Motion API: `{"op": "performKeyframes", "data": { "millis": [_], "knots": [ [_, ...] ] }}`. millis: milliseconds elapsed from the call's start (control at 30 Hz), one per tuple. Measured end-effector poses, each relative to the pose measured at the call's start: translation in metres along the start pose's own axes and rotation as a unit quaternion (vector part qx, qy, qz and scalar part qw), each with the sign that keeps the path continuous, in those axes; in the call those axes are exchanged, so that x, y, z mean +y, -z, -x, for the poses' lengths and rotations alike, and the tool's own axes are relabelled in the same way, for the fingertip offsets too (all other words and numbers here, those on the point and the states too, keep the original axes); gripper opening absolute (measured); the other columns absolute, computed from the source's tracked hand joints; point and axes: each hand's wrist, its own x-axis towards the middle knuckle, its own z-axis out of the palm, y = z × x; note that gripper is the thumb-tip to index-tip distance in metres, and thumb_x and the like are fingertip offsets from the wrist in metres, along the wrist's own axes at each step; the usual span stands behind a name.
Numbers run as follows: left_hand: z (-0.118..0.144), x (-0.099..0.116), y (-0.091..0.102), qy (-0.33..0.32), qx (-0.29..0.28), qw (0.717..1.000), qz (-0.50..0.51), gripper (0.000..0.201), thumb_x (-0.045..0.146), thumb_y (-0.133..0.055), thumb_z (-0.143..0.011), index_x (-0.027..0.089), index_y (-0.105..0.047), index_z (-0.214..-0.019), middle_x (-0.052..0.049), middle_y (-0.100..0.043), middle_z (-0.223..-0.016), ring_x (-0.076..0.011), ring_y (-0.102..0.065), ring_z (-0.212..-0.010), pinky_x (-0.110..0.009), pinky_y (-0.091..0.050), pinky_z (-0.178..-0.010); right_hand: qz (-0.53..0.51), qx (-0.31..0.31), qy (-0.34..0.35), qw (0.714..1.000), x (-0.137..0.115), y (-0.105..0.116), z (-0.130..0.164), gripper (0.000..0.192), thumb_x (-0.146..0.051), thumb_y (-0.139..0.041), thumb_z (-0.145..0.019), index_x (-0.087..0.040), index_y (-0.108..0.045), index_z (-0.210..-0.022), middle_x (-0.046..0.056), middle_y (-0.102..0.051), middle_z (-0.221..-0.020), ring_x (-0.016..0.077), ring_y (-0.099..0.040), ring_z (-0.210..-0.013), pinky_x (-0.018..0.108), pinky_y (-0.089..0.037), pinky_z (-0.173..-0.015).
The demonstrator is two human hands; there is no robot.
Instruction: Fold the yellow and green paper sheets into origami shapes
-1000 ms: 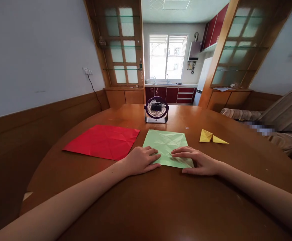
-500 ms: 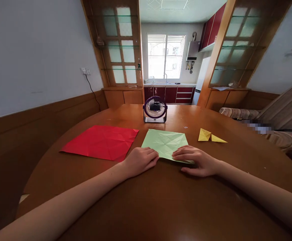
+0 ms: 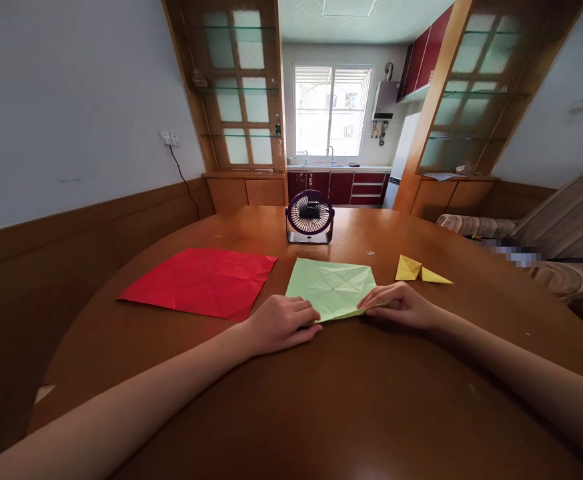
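red sheet: a creased red paper square (image 3: 199,281) lies flat on the left part of the round wooden table (image 3: 321,400), well clear of both hands apart from its near corner, which is close to the left hand.
left arm: bare forearm runs in from the lower left corner, low over the table, toward the middle.
left hand: the left hand (image 3: 279,323) rests palm down at the near left corner of the green sheet, knuckles up, fingers curled under and closed; the fingertips press on the paper's near edge, and whether they pinch it cannot be told.
green sheet: a creased light green paper square (image 3: 331,287) lies in the middle of the table between the two hands; its near edge is lifted a little off the wood.
fan: a small dark purple desk fan (image 3: 310,217) stands upright behind the green sheet, facing the camera.
right hand: the right hand (image 3: 399,305) is at the near right corner of the green sheet, fingers drawn together and gripping that corner, thumb side toward the paper.
right arm: bare forearm comes in from the lower right, low over the table.
yellow piece: a folded yellow paper shape (image 3: 421,271) lies just beyond the right hand, apart from it.
shelves: glass-shelved wooden cabinets (image 3: 231,93) flank the kitchen doorway; small items stand on the shelves, too small to tell.
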Motion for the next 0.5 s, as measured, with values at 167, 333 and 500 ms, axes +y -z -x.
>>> {"op": "performKeyframes", "data": {
  "millis": [167, 333, 500],
  "knots": [
    [0.001, 0.002, -0.002, 0.018, 0.020, 0.998, 0.052, 0.021, 0.032, -0.049, -0.097, 0.017, -0.064, -0.093, -0.003, -0.071, -0.079, -0.0140, -0.067, -0.071, -0.022, -0.047, -0.062, -0.033, 0.061, -0.105, 0.992, 0.004, 0.005, 0.003, 0.025, -0.040, -0.068, -0.083, -0.016, -0.076, -0.083, 0.006, -0.072, -0.084, 0.0172, -0.064, -0.076, 0.031, -0.051, -0.069],
    [0.002, 0.006, -0.006, 0.111, 0.055, 0.986, 0.110, 0.016, 0.029, -0.055, -0.093, 0.019, -0.067, -0.094, 0.001, -0.070, -0.072, -0.0115, -0.066, -0.065, -0.020, -0.046, -0.060, -0.107, 0.120, -0.182, 0.970, 0.013, 0.005, 0.004, 0.032, -0.047, -0.075, -0.074, -0.016, -0.075, -0.075, 0.004, -0.069, -0.077, 0.0149, -0.060, -0.067, 0.028, -0.047, -0.061],
    [0.000, 0.010, -0.007, 0.213, 0.055, 0.964, 0.148, 0.013, 0.027, -0.062, -0.087, 0.020, -0.068, -0.096, 0.004, -0.068, -0.069, -0.0094, -0.062, -0.060, -0.019, -0.042, -0.058, -0.136, 0.138, -0.202, 0.960, 0.021, 0.005, 0.004, 0.030, -0.047, -0.077, -0.073, -0.018, -0.077, -0.082, 0.006, -0.072, -0.085, 0.0173, -0.062, -0.072, 0.031, -0.048, -0.067]
  ]
}}
